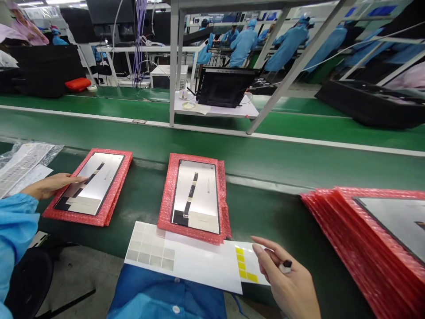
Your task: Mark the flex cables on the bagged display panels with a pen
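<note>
My left hand [55, 184] rests with outstretched fingers on the left display panel [108, 173], near its dark flex cable strip. That panel lies on red bubble wrap [113, 201]. A second display panel [202, 195], also on red bubble wrap, lies in front of me with a similar strip down its face. My right hand [292, 283] is closed around a pen [285, 266], its dark end poking out between the fingers. Just left of that hand are a sheet with yellow stickers [241, 261] and a white sheet of pale square labels [152, 246].
A tall stack of red bubble wrap [345, 239] with a panel on top stands at right. Papers in clear plastic [25, 164] lie far left. Beyond runs a green conveyor [133, 128] with a metal frame [174, 66] and a black monitor [226, 86]. People in blue work behind.
</note>
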Demonstrator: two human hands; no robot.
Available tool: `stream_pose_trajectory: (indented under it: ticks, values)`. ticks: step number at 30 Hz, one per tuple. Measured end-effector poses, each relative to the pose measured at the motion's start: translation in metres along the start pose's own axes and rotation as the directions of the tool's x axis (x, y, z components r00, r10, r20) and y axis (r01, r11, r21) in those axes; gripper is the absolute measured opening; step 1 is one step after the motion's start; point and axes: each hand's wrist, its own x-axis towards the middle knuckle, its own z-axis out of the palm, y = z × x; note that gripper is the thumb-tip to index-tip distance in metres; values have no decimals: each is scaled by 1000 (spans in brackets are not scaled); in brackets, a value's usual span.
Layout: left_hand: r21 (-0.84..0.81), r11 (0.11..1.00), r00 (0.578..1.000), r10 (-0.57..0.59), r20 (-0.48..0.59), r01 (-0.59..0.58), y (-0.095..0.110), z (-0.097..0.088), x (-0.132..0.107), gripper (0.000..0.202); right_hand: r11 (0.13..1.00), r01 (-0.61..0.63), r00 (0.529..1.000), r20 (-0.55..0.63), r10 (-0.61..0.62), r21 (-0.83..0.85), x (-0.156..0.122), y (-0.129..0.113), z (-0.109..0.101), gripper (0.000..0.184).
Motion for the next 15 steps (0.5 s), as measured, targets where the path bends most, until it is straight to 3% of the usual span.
stream_pose_trajectory:
  ticks: [2,7,15]
  values:
    - [-54,997,995,-55,86,60,-2,-1,6,81,1000,-11,1000,4,11,7,0,1,0,45]
    - [-175,972,977,-128,169,158,-6,0,11,68,997,-67,998,-7,67,44,0,3,1,49]
    - [-353,920,975,-102,197,168,-6,8,5,61,974,-201,977,-54,207,109,1,17,0,57]
